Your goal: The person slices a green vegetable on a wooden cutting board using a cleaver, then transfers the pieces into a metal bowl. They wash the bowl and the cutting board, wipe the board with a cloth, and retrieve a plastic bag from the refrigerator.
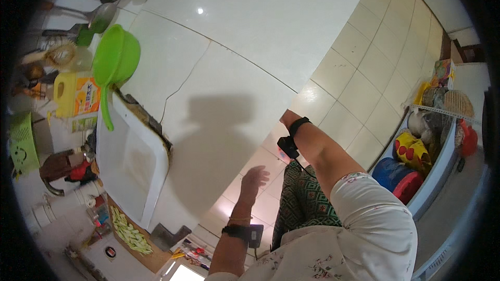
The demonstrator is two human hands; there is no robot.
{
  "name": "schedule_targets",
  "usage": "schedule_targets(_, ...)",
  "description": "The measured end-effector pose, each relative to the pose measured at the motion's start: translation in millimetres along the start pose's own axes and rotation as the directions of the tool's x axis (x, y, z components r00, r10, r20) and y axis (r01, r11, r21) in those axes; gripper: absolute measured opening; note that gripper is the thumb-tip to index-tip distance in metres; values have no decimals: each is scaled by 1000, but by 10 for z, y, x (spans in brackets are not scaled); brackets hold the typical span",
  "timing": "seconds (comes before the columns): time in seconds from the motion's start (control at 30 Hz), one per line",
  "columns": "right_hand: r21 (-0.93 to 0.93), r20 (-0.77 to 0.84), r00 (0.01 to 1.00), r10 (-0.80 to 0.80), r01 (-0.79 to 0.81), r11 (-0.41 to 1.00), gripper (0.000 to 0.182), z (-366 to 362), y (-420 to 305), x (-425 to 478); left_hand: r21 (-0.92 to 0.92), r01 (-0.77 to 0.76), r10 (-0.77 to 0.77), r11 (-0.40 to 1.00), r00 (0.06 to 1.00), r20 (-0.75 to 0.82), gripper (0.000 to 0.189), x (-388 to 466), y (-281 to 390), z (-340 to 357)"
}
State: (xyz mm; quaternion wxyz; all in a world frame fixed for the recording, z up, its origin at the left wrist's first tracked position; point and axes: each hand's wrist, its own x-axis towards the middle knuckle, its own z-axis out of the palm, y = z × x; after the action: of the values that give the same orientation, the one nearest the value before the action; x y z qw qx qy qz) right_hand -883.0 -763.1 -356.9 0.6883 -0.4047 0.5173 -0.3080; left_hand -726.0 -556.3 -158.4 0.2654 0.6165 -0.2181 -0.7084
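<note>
My left hand (254, 181) hangs over the floor beside the edge of the white tiled counter (234, 66). Its fingers are apart and nothing is in them. Farther along that edge is my right hand (288, 116), of which only the part near the wrist shows; the counter edge hides its fingers. Both wrists wear black straps with small devices and cables. A white sink (133, 160) is set into the counter. Over the sink's corner lies a bright green plastic dipper (117, 56), its handle reaching across the basin.
Sliced green vegetables (129, 234) lie on a wooden board (154, 259), near a dark grey object (168, 236). A yellow jug (74, 93) stands behind the sink. Metal ladles (101, 15) hang at upper left. A shelf with bags (414, 150) is at the right, above tiled floor (351, 78).
</note>
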Motion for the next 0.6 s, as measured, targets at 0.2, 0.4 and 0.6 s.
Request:
schedule_targets(0.2, 223, -2, 997, 83, -81, 972, 29, 123, 277, 275, 14, 51, -51, 999, 999, 1, 32, -48, -112, -72)
schedule_targets(0.4, 190, -84, 958, 275, -255, 948, 28, -26, 240, -98, 33, 34, -34, 999, 999, -8, 30, 77, -123, -83)
schedule_targets(0.6, 242, -65, 890, 451, -424, 873, 28, -529, 186, -1365, 275, -42, 114, 961, 961, -253, 27, 318, -96, 8)
